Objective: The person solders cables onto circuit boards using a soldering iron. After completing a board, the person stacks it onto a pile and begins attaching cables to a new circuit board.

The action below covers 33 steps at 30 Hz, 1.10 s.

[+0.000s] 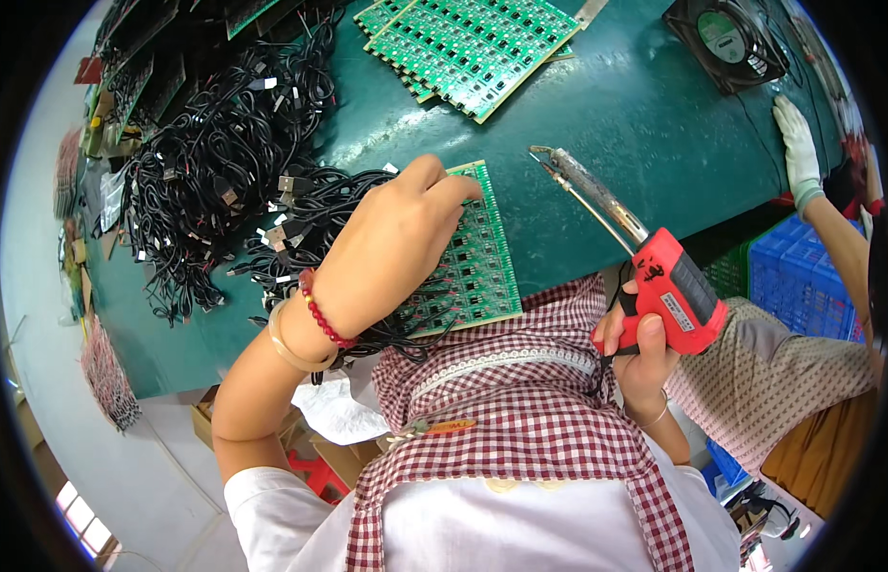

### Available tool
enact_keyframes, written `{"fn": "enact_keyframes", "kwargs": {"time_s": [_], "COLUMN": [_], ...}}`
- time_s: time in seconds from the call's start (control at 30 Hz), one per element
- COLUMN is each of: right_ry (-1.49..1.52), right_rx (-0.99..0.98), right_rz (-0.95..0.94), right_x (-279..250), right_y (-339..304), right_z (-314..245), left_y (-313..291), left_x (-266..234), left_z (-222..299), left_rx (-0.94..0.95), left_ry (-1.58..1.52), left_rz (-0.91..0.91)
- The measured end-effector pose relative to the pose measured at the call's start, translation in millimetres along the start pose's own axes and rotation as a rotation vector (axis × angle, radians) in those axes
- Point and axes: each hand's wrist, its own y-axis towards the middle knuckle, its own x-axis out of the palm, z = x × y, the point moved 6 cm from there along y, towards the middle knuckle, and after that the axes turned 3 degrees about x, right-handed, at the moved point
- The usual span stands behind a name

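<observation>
My right hand (642, 357) is wrapped round the handle of a red soldering gun (675, 291). Its metal tip points up and left, held clear of the green table. In front of me lies a green circuit board panel (482, 253) with rows of small black parts. My left hand (401, 234) reaches over the left side of that panel, fingers bent and drawn together near its far end. Whatever those fingers pinch is hidden beneath them. Black cable ends (427, 307) lie across the near left part of the panel, partly under my left wrist.
A big heap of black USB cables (229, 143) covers the table's left side. More green panels (473, 48) are stacked at the back. A black fan (725, 43) stands far right, near another person's gloved hand (797, 143). Blue crates (797, 272) sit below the table at right.
</observation>
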Motion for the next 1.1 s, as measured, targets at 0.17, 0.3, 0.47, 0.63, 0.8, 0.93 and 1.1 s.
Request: {"fn": "enact_keyframes", "kwargs": {"time_s": [0.17, 0.3, 0.47, 0.63, 0.8, 0.93, 1.1], "right_ry": [-0.031, -0.004, 0.01, 0.018, 0.008, 0.02, 0.013], "right_rx": [0.01, 0.029, 0.033, 0.007, -0.003, 0.014, 0.011], "right_rz": [0.005, 0.026, 0.035, 0.009, 0.012, 0.022, 0.013], "right_x": [2.3, 2.2, -0.6, -0.4, 0.2, -1.6, -4.5], "right_y": [-3.2, -3.3, -1.4, -0.3, -0.6, -2.1, -4.1], "right_z": [2.7, 2.5, 1.8, 2.0, 1.7, 3.2, 5.3], "left_y": [4.2, -0.1, -4.2, -1.5, 2.0, 1.9, 0.3], "left_x": [-0.1, 2.7, 6.1, 5.1, 4.9, 7.7, 6.4], "left_z": [0.6, -1.4, 1.3, -2.1, -1.7, -5.2, -1.6], "left_rx": [0.051, 0.066, 0.062, 0.053, 0.005, -0.044, -0.011], "left_ry": [-0.042, -0.038, 0.083, 0.009, -0.091, -0.07, -0.065], "left_rz": [0.018, 0.051, 0.007, 0.015, 0.038, 0.016, -0.013]}}
